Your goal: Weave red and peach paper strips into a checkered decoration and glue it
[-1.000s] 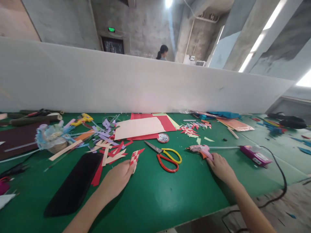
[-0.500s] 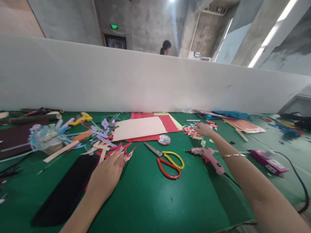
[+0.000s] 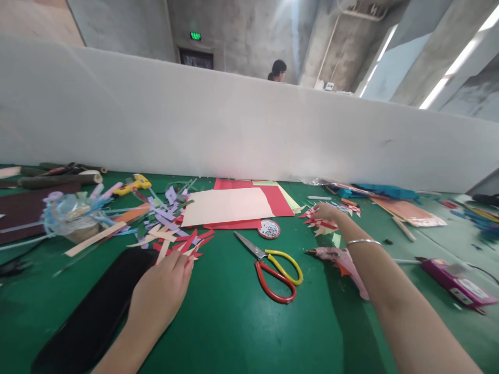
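My left hand (image 3: 163, 283) is closed at the left, its fingertips pinched on a red and cream paper piece (image 3: 193, 253), mostly hidden by the fingers. Just beyond it lie loose red and cream paper strips (image 3: 166, 236). My right hand (image 3: 326, 212) reaches to the back right, fingers together on a red-and-white woven paper piece (image 3: 322, 224) among other small woven pieces. Scissors (image 3: 264, 256) with one yellow and one red handle lie between the hands. Under my right forearm rests a pink glue gun (image 3: 353, 267), partly covered. A round dish of googly eyes (image 3: 268, 229) sits behind the scissors.
Cream sheet (image 3: 226, 206) and red sheets (image 3: 284, 205) lie at the back centre. At left are a black case (image 3: 93, 311), purple strips (image 3: 169, 213), and a yellow glue gun (image 3: 134, 184). A purple power strip (image 3: 456, 283) is at right. A white partition (image 3: 241, 130) stands behind.
My left hand has drawn slightly back toward me, and the checkered paper at its fingertips shows less. My right hand stays at the woven pieces. The view has shifted a little.
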`<state>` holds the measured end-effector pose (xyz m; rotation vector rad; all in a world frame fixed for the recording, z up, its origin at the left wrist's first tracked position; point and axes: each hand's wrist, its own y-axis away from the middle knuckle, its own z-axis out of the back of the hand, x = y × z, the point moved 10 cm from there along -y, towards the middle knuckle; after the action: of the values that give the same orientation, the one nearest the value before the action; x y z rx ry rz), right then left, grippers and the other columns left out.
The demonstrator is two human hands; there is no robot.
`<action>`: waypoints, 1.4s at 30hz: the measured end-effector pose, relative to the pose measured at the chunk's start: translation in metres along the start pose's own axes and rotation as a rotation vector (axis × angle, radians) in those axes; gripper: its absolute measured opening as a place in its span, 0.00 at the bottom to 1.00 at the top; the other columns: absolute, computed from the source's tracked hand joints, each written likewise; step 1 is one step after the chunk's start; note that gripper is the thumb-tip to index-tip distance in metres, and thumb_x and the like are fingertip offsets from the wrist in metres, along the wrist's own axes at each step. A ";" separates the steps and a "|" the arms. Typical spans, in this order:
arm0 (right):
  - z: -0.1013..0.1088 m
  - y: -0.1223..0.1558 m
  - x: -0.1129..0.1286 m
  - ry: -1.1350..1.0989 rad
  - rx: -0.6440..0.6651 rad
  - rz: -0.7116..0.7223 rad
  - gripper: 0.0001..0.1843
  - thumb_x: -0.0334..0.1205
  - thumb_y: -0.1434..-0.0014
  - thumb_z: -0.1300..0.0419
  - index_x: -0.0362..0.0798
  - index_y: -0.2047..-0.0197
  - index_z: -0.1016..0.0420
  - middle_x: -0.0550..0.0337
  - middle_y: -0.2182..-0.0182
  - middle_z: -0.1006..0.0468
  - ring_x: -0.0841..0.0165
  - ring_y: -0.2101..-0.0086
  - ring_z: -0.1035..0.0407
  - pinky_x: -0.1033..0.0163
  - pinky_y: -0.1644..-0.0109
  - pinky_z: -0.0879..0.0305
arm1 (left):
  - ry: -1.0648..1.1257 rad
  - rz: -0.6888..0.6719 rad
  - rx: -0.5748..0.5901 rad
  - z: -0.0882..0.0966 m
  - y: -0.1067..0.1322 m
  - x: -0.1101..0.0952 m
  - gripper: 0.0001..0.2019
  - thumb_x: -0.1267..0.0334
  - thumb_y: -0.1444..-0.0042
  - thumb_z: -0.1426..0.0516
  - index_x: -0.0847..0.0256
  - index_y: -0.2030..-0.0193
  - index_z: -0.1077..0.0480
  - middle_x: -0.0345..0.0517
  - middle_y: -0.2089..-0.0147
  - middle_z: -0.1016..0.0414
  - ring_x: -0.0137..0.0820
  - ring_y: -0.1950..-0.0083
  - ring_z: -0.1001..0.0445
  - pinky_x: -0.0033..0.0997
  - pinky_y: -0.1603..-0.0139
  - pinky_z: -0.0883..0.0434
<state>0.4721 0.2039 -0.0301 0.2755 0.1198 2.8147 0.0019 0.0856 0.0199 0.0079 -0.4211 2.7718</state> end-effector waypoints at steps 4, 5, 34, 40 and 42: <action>0.016 0.011 0.000 -0.177 0.041 0.003 0.09 0.39 0.51 0.38 0.40 0.69 0.25 0.61 0.77 0.27 0.72 0.75 0.34 0.67 0.71 0.39 | 0.087 0.022 0.012 -0.001 0.001 0.001 0.24 0.58 0.40 0.63 0.63 0.64 0.28 0.52 0.63 0.27 0.34 0.70 0.29 0.31 0.75 0.39; 0.023 0.015 0.001 -0.231 0.031 0.011 0.10 0.40 0.52 0.38 0.40 0.70 0.25 0.62 0.79 0.28 0.72 0.76 0.35 0.67 0.73 0.40 | 0.084 0.015 -0.002 0.000 0.001 0.000 0.24 0.58 0.40 0.63 0.63 0.63 0.28 0.53 0.62 0.27 0.35 0.68 0.28 0.31 0.75 0.39; -0.008 0.131 0.271 -0.575 0.258 0.551 0.17 0.50 0.44 0.47 0.49 0.61 0.23 0.61 0.56 0.24 0.66 0.57 0.31 0.65 0.56 0.36 | 1.733 0.645 -0.034 -0.030 0.016 0.040 0.18 0.48 0.60 0.41 0.64 0.76 0.33 0.43 0.79 0.29 0.38 0.64 0.25 0.34 0.58 0.31; 0.040 0.053 0.143 -0.202 -0.021 0.231 0.12 0.41 0.42 0.44 0.45 0.58 0.27 0.51 0.55 0.27 0.61 0.53 0.34 0.58 0.50 0.39 | 1.817 0.705 0.048 -0.039 0.018 0.033 0.16 0.53 0.63 0.37 0.64 0.75 0.32 0.42 0.78 0.30 0.32 0.69 0.27 0.32 0.62 0.30; 0.041 0.040 0.096 -0.094 -0.048 0.142 0.15 0.43 0.41 0.45 0.44 0.53 0.32 0.54 0.54 0.29 0.65 0.57 0.33 0.54 0.53 0.35 | 1.851 0.701 0.077 -0.041 0.018 0.029 0.16 0.53 0.64 0.36 0.63 0.81 0.36 0.38 0.81 0.34 0.28 0.72 0.30 0.30 0.62 0.30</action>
<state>0.3793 0.1983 0.0308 0.4200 0.0124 2.9334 -0.0300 0.0905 -0.0225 -2.6453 0.2682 1.9594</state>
